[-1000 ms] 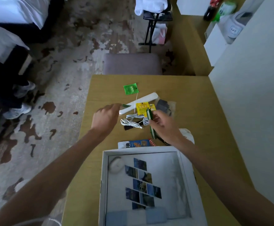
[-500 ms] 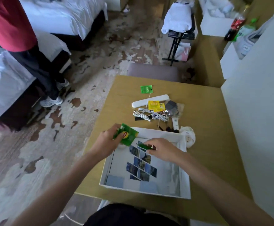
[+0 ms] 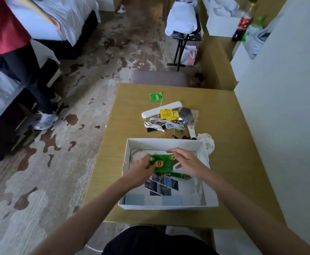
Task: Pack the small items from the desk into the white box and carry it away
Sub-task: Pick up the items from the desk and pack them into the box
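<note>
**Green packet held over the white box**

The white box is set on the worktop, close to its near edge, with its open side up. A sheet printed with small photo tiles is seen on the box floor. Both hands are placed over the far half of the box.

The green packet is held above the box floor by the left hand; the grip is closed on the packet's left edge, with the fingers curled round it. The right hand is spread at the packet's upper right corner, its fingers stretched out. Whether the packet is pinched by this grip cannot be told. A green stick sachet is seen lying in the box, just below the packet and partly under the right hand.

Beyond the box, toward the far edge of the worktop, loose items are gathered near one another: a green tag farthest out, a long white case, yellow sachets resting on the case's right part, coiled white cables and a clear bag with something dark inside. A round white item is seen just beside the box's far right corner.
</note>
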Tool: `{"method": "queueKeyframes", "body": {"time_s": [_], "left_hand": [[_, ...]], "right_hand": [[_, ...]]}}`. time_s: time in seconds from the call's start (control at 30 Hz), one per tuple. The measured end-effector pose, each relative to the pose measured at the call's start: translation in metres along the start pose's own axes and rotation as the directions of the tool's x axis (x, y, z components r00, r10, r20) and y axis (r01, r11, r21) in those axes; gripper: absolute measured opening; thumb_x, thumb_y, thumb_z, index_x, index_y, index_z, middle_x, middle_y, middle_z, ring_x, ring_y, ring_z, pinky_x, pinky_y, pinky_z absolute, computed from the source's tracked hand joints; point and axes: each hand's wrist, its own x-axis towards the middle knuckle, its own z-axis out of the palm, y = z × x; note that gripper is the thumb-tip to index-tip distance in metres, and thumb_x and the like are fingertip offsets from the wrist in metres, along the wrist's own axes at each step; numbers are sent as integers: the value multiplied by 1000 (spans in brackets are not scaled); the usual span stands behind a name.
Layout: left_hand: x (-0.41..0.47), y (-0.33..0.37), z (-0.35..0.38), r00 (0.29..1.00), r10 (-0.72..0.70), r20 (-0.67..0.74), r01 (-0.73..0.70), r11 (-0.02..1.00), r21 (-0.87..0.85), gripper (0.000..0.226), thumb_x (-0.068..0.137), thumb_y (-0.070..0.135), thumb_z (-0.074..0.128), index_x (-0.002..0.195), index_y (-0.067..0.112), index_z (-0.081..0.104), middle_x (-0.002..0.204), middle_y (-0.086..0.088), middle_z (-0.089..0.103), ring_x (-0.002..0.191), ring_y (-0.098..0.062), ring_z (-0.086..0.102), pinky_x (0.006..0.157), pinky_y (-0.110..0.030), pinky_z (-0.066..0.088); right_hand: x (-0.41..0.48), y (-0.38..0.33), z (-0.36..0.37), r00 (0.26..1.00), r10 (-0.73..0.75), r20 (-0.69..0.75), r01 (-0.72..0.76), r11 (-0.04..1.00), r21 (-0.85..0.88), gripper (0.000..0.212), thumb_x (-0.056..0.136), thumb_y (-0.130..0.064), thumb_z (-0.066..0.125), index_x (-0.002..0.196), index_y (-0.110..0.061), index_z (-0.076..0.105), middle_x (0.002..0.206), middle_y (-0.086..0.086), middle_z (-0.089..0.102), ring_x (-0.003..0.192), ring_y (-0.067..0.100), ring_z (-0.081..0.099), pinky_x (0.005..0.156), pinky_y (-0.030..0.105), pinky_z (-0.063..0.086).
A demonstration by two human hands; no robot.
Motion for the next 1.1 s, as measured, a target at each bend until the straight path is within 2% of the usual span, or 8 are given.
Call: {"method": "queueKeyframes", "body": {"time_s": [0.13, 0.23, 0.37, 0.43, 0.53, 0.7, 0.9, 1.1], "left_hand": [[12, 3, 16, 994, 56, 90, -60, 997, 41, 16, 97, 21, 44, 111, 15, 48, 93, -8, 69, 77, -18, 69, 67, -37, 60], [22, 5, 29, 982, 81, 168, -99, 990, 105, 18, 97, 22, 45, 112, 13, 50, 97, -9, 67, 79, -15, 64, 64, -28, 54], [33, 3, 42, 954, 122, 273, -195, 947, 256, 18, 92, 23, 53, 106, 12, 50, 101, -8, 63, 88, -19, 63, 73, -30, 55], [39, -2, 43, 938, 196, 286, -307, 853, 421, 24, 88, 27, 57, 107, 17, 50, 105, -6, 63, 91, -17, 61, 71, -31, 54], [48, -13, 41, 897, 290, 333, -441, 626, 643, 28, 87, 35, 58, 110, 21, 50, 113, -2, 59, 99, -17, 53, 67, -27, 42], [58, -18, 37, 856, 307, 415, -512, 391, 765, 30, 90, 32, 52, 117, 20, 53, 116, -3, 57, 104, -22, 53, 70, -35, 45], [60, -14, 31, 892, 256, 371, -448, 401, 799, 30, 91, 31, 52, 117, 16, 51, 115, -5, 58, 100, -23, 59, 73, -39, 52], [58, -14, 32, 887, 255, 386, -460, 413, 786, 33, 91, 33, 51, 120, 17, 49, 118, -5, 55, 100, -23, 59, 74, -40, 54]], "right_hand": [[-17, 4, -15, 997, 39, -63, -38, 999, 29, 29, 103, -31, 42, 124, -23, 61, 109, -9, 63, 91, 3, 63, 70, 16, 53], [-25, 11, -20, 999, 25, -35, -31, 984, -176, 28, 97, -25, 59, 124, -25, 62, 108, -8, 66, 92, 8, 64, 75, 19, 51], [-29, 19, -21, 993, 49, 110, 6, 894, -448, 26, 93, -13, 62, 118, -19, 65, 113, 1, 68, 92, 9, 59, 79, 21, 46], [-33, 22, -26, 986, 84, 147, 4, 858, -513, 23, 93, -13, 60, 114, -19, 65, 112, 0, 68, 92, 9, 58, 78, 24, 46], [-36, 24, -30, 958, 178, 225, -10, 804, -595, 19, 92, -13, 58, 108, -23, 62, 104, -1, 66, 89, 11, 58, 76, 30, 50], [-31, 22, -27, 909, 307, 282, 35, 619, -785, 19, 87, -5, 55, 100, -17, 60, 89, 0, 57, 77, 13, 53, 57, 24, 38], [-26, 21, -17, 886, 333, 323, 147, 458, -877, 6, 90, -10, 53, 86, -14, 56, 82, 3, 53, 73, 17, 50, 56, 24, 34], [-25, 31, -9, 896, 289, 336, 205, 402, -892, 26, 90, -13, 59, 73, -16, 39, 87, 9, 52, 76, 20, 49, 64, 31, 37]]}}
